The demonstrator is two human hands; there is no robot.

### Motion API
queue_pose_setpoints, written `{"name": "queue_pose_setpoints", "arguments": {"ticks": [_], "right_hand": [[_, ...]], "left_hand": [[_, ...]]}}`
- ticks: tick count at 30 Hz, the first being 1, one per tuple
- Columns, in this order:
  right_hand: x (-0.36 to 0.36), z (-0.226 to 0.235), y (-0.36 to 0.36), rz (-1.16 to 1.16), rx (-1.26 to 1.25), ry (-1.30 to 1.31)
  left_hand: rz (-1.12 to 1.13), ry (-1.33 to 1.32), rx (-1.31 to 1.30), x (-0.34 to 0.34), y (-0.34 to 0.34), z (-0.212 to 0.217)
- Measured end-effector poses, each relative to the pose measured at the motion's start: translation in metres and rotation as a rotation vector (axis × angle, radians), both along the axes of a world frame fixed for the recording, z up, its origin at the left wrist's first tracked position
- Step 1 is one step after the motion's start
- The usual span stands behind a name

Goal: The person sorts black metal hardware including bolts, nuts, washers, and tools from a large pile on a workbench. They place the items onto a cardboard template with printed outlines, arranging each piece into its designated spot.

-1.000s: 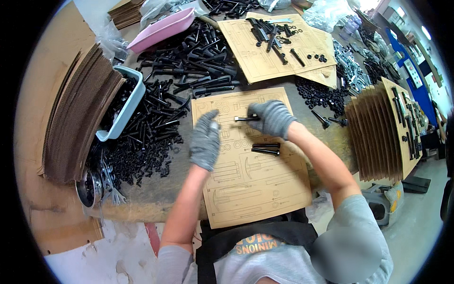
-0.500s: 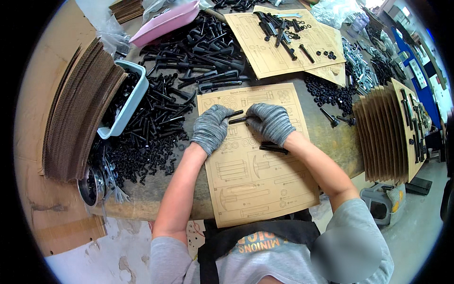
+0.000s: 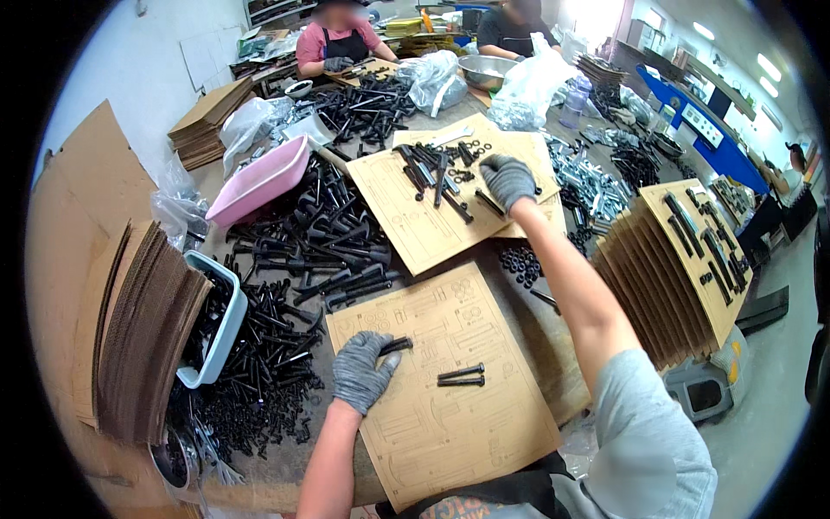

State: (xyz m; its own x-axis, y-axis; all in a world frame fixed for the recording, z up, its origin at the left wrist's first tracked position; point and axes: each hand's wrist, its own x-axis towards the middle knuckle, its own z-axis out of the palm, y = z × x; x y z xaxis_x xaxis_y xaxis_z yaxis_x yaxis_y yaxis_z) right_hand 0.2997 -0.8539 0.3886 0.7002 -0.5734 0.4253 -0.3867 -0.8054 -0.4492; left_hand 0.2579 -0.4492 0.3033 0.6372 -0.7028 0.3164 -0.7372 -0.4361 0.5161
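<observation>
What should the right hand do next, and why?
Maybe the right hand should pick up a small black ring: rings lie near it on the upper board, while the left hand holds a black rod-shaped part over the lower board. Whether the right hand holds anything is hidden.

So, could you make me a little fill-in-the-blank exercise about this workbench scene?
1. Above the nearer printed sheet, black hardware is held in the person's ____ hand.
2. Lying loose on that sheet are ____ black bolts.
3. The farther plastic tray is coloured ____.
4. The nearer plastic tray is coloured light ____.

Missing words: left; two; pink; blue.
</observation>
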Motion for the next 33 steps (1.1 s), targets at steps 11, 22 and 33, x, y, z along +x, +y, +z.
{"name": "queue_pose_setpoints", "arguments": {"ticks": [11,22,33], "right_hand": [[0.123,0.002,-0.04,-0.079,-0.117,0.537],[0.054,0.034,0.029,0.074,-0.175,0.271],[-0.116,-0.045,0.196,0.709,-0.301,0.691]], "left_hand": [[0.023,0.021,-0.037,0.005,0.006,-0.005],[0.052,0.018,-0.1,0.004,0.009,-0.009],[0.016,-0.008,-0.052,0.006,0.004,-0.01]]}}
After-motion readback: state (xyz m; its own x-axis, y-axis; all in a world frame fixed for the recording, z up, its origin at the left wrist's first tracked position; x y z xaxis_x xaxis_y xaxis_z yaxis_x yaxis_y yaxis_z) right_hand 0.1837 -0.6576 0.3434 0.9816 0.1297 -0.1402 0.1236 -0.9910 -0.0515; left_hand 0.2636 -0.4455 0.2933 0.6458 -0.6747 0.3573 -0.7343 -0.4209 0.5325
